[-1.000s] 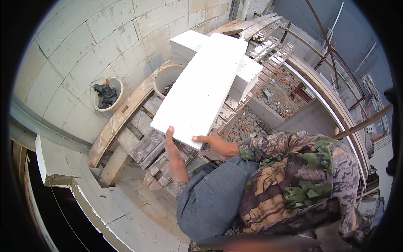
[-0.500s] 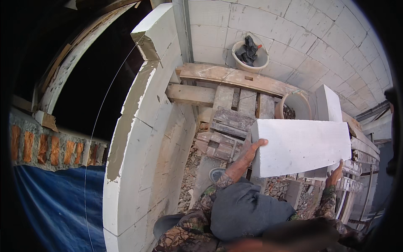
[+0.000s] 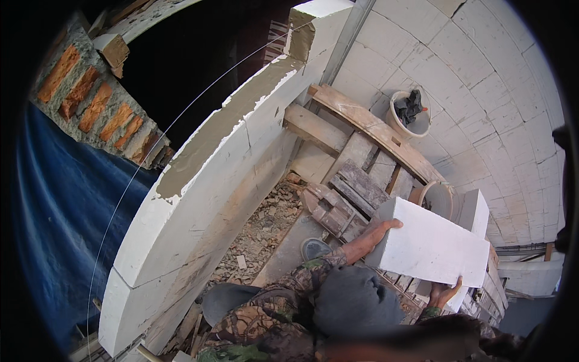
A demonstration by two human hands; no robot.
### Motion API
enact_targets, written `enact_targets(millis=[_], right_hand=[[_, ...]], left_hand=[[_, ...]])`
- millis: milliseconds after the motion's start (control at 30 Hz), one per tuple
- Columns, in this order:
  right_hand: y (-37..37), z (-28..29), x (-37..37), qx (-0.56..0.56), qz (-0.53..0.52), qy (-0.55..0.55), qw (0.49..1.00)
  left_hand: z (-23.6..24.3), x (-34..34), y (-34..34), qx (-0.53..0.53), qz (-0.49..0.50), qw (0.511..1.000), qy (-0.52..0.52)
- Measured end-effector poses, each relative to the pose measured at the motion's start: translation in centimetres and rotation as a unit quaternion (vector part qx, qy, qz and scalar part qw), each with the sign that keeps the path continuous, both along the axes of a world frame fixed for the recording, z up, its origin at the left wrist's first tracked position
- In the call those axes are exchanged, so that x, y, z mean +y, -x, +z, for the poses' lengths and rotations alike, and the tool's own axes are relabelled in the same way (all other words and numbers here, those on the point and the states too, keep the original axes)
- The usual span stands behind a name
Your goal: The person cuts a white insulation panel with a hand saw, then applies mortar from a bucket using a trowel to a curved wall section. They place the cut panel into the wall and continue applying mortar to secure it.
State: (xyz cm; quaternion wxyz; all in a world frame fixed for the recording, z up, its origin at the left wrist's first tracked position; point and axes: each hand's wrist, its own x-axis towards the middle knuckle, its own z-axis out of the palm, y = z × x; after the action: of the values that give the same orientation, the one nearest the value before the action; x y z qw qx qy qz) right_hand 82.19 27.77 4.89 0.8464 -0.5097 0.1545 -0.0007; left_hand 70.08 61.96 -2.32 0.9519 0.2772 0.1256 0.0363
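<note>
A large white aerated concrete block (image 3: pixel 437 242) is held up in front of me, right of the middle. My left hand (image 3: pixel 381 234) grips its left end, with the thumb on the top face. At its near edge, towards the right, my right hand (image 3: pixel 445 294) holds it from below; some of those fingers are hidden. To my left runs a low white block wall (image 3: pixel 211 184), apart from both hands. Grey-brown mortar (image 3: pixel 232 114) is spread along part of its top, up to a taller block (image 3: pixel 322 30) with mortar on its end face.
A thin string (image 3: pixel 129 181) runs along the wall's outer side. Wooden planks (image 3: pixel 368 130) and a pallet (image 3: pixel 338 208) lie ahead. One bucket (image 3: pixel 395 123) holds dark gloves or cloth; another bucket (image 3: pixel 449 199) stands behind the block. Rubble (image 3: pixel 253 241) covers the ground by the wall.
My view has turned left, so more of the low wall and blue sheet shows. The block is still in both hands and appears more tilted, lower in view.
</note>
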Motion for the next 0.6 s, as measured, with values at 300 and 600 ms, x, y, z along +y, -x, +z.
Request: enact_targets(millis=[300, 600], right_hand=[[0.7, -2.2, 12.6, -0.018, 0.247, -0.025, 0.969], [3.4, -6.2, 37.5, -0.005, 0.467, -0.135, 0.874]], left_hand=[[-2.2, 8.0, 11.7, 0.069, 0.171, 0.983, 0.018], [4.5, 12.6, 27.2, 0.138, 0.514, 0.841, -0.094]])
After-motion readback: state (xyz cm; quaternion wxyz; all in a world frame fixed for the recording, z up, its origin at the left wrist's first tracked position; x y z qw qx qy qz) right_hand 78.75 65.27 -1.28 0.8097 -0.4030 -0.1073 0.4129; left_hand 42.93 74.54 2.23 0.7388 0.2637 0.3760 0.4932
